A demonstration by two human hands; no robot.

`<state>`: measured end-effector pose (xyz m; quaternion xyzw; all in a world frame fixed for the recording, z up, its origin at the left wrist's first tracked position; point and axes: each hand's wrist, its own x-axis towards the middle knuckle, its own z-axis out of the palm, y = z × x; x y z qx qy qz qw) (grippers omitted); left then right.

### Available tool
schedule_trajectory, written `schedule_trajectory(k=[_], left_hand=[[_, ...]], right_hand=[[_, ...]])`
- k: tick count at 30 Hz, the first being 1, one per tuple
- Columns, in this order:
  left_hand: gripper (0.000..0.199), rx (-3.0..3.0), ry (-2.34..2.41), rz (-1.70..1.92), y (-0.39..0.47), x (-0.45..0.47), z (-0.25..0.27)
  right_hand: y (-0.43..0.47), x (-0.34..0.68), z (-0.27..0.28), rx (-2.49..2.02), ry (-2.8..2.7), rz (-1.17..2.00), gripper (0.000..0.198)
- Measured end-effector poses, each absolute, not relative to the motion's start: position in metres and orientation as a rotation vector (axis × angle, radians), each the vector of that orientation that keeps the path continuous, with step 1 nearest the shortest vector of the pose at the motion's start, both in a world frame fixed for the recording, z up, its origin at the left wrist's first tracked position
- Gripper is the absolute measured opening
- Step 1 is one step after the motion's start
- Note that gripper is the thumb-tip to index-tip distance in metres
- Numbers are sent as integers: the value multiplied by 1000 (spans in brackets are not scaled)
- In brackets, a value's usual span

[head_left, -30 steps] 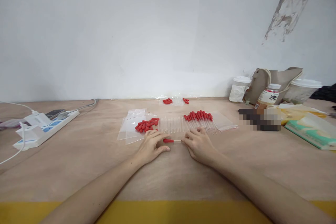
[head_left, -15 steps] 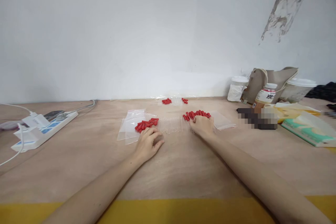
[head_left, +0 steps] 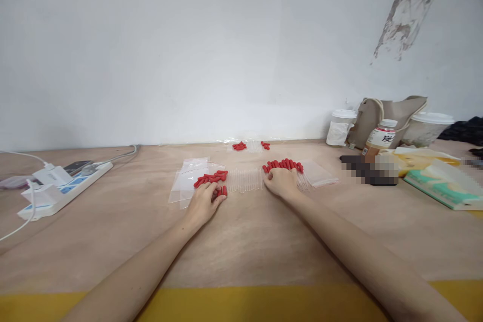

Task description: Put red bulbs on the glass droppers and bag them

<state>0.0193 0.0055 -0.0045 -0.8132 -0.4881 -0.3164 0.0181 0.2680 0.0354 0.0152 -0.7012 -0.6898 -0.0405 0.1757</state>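
Note:
My left hand [head_left: 204, 202] rests low over the table with its fingers curled against small red pieces [head_left: 224, 190] by the thumb. More small red pieces [head_left: 210, 178] are heaped just beyond these fingers. Between my hands lies a row of thin clear sticks [head_left: 244, 180], side by side. My right hand [head_left: 282, 181] is closed at the near left of a group of red-tipped clear sticks [head_left: 300, 167]; its fingertips are down by the sticks, and whatever they pinch is hidden.
Clear plastic bags [head_left: 184, 181] lie under the left heap, another bag [head_left: 320, 173] at right. A farther bag [head_left: 254, 146] with red pieces lies by the wall. A power strip [head_left: 90, 176] stands left; a lidded cup [head_left: 341, 128], bottle [head_left: 381, 138] and tissue pack [head_left: 441, 188] stand right.
My left hand has shifted slightly left and nearer, and red pieces now show by its thumb. My right hand has moved left, uncovering the right-hand sticks.

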Motion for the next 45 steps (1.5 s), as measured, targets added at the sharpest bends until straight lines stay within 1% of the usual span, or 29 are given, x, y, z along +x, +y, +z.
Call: schedule_trajectory(k=[3, 7, 10, 13, 15, 17, 19, 22, 25, 30, 40, 45], left_hand=[[8, -2516, -1545, -956, 7, 16, -5], [10, -2491, -1600, -964, 5, 15, -2], [14, -2432, -1592, -1055, 1, 18, 3], [24, -2381, -1519, -1166, -5, 24, 7], [26, -2416, -1449, -1206, -8, 28, 7], [23, -2494, -1403, -1224, -11, 33, 6], [19, -2570, -1416, -1245, -13, 38, 3], [12, -2657, -1467, -1274, -16, 45, -1], [12, -2722, -1481, -1266, -20, 51, -2], [14, -2788, -1426, -1253, -25, 55, -1], [14, -2845, -1322, -1336, -26, 56, -3], [16, -2974, -1240, -1233, -32, 57, 1]], right_hand=[[38, 261, 16, -2065, -1937, -106, 28], [43, 255, 17, -2140, -1929, -67, 26], [45, 249, 20, -2165, -1942, -26, 23], [44, 246, 22, -2175, -1948, 1, 20], [40, 248, 23, -2179, -1933, -15, 21], [34, 256, 22, -2092, -1914, -86, 24], [25, 267, 17, -1850, -1954, -101, 26], [9, 281, 5, -1359, -2061, 23, 19], [-8, 284, -6, -1093, -2075, 58, 20], [-28, 274, -9, -988, -2178, 50, 26], [-31, 272, -7, -967, -2217, 162, 22], [-25, 277, -11, -937, -2256, 195, 20]])
